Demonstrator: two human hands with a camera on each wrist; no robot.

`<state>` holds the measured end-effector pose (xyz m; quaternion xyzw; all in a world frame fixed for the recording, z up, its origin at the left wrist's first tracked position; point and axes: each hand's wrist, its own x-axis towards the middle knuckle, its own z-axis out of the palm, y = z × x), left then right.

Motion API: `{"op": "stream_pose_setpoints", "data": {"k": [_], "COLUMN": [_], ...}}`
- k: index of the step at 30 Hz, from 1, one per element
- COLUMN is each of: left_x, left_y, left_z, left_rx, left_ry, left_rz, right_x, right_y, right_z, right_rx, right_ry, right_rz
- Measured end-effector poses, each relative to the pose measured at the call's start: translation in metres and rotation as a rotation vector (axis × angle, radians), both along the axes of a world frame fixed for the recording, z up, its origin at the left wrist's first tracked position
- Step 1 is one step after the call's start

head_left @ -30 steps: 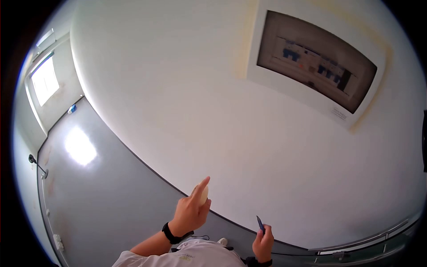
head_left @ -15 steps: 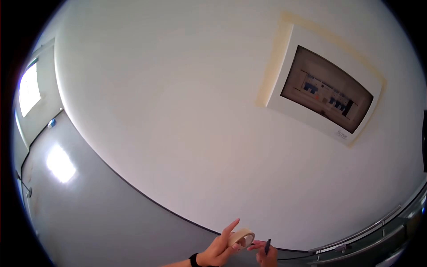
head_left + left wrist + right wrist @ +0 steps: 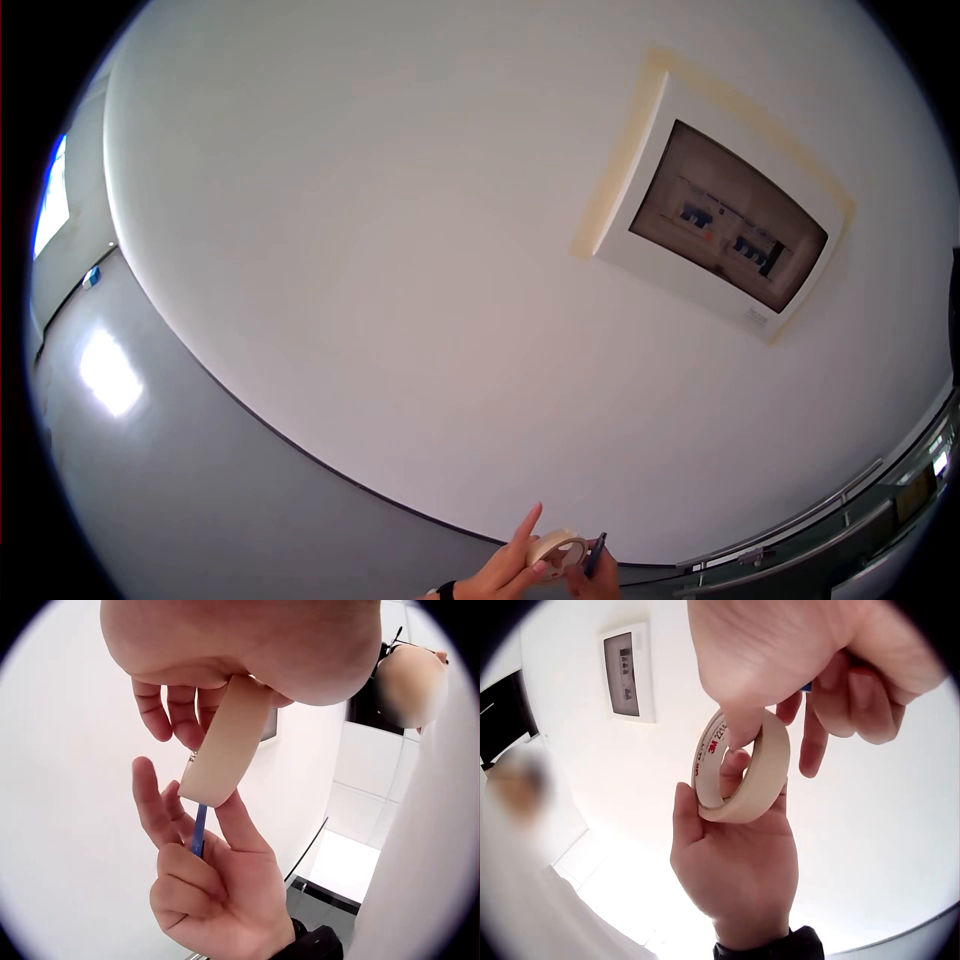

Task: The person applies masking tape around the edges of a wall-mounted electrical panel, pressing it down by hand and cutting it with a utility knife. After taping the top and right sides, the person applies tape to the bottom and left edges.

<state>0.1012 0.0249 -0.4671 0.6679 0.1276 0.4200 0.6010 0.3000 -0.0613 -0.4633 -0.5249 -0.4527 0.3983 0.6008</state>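
My left hand grips a roll of cream masking tape, its index finger pointing up past the roll. Printing with "3M" shows on the inner core of the roll in the right wrist view, where the left fingers cup it from below. Close on the right, my right hand holds a slim dark blue pen-like tool whose exact kind I cannot tell. A right digit reaches into the tape's ring. From the left wrist view, the tool's blue shaft runs from the right palm up to the roll.
A white breaker box with a tinted window is set on the white wall, bordered by yellowish strips. Grey floor lies at left. Metal rails run along the lower right.
The hands, first apart, have come together at the tape roll. The right hand now overlaps the roll with the tool upright. The view has shifted, bringing the hands lower in the frame.
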Motion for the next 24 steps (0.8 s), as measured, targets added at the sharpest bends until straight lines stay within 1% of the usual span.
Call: {"op": "stream_pose_setpoints", "data": {"k": [1, 2, 3, 5, 6, 7, 8, 9, 11, 13, 15, 17, 18, 19, 20, 21, 22, 23, 24], "left_x": [0.003, 0.003, 0.003, 0.0, -0.005, -0.013, -0.018, -0.019, -0.019, -0.019, -0.011, 0.002, 0.007, 0.011, 0.014, 0.016, 0.016, 0.016, 0.014], "left_y": [0.002, 0.001, 0.005, 0.019, 0.032, 0.045, 0.06, 0.074, 0.105, 0.126, 0.149, 0.175, 0.184, 0.193, 0.2, 0.205, 0.207, 0.207, 0.205], "left_z": [0.003, 0.013, 0.024, 0.047, 0.052, 0.064, 0.078, 0.09, 0.124, 0.17, 0.207, 0.232, 0.24, 0.246, 0.249, 0.247, 0.242, 0.237, 0.234], "left_rx": [0.093, 0.016, 0.016, 0.422, 0.399, 0.541, 0.682, 0.74, 0.897, 0.996, 1.135, 1.253, 1.257, 1.313, 1.369, 1.37, 1.35, 1.326, 1.355], "left_ry": [0.018, 0.102, 0.116, 0.294, 0.32, 0.431, 0.541, 0.647, 0.734, 0.73, 0.707, 0.759, 0.765, 0.828, 0.89, 0.889, 0.898, 0.908, 0.957], "left_rz": [-0.02, -0.046, -0.029, 0.199, 0.185, 0.298, 0.407, 0.532, 0.78, 0.962, 1.09, 1.159, 1.171, 1.182, 1.197, 1.22, 1.215, 1.207, 1.222], "right_x": [0.012, 0.021, 0.027, 0.034, 0.037, 0.039, 0.042, 0.045, 0.053, 0.064, 0.078, 0.1, 0.108, 0.121, 0.138, 0.153, 0.127, 0.133, 0.14], "right_y": [0.005, 0.007, 0.01, 0.024, 0.03, 0.034, 0.036, 0.035, 0.03, 0.025, 0.018, 0.015, 0.01, 0.006, 0.004, 0.008, -0.015, -0.02, -0.023], "right_z": [-0.013, -0.021, -0.023, -0.021, -0.012, -0.004, 0.002, 0.009, 0.014, 0.015, 0.009, -0.008, -0.01, -0.029, -0.058, -0.072, -0.023, -0.023, -0.033], "right_rx": [-0.129, -0.26, -0.259, -0.171, -0.17, -0.165, -0.133, -0.106, -0.109, -0.095, -0.084, -0.085, -0.118, -0.109, -0.119, -0.127, 0.01, -0.017, -0.038], "right_ry": [-0.019, -0.035, -0.023, 0.199, 0.157, 0.172, 0.164, 0.157, 0.163, 0.163, 0.148, 0.136, 0.159, 0.157, 0.117, 0.075, 0.008, 0.036, 0.037], "right_rz": [-0.004, -0.002, 0.017, 0.029, 0.028, 0.042, 0.013, -0.018, -0.019, -0.028, -0.02, -0.064, -0.086, -0.074, -0.122, -0.17, -0.188, -0.187, -0.205]}}
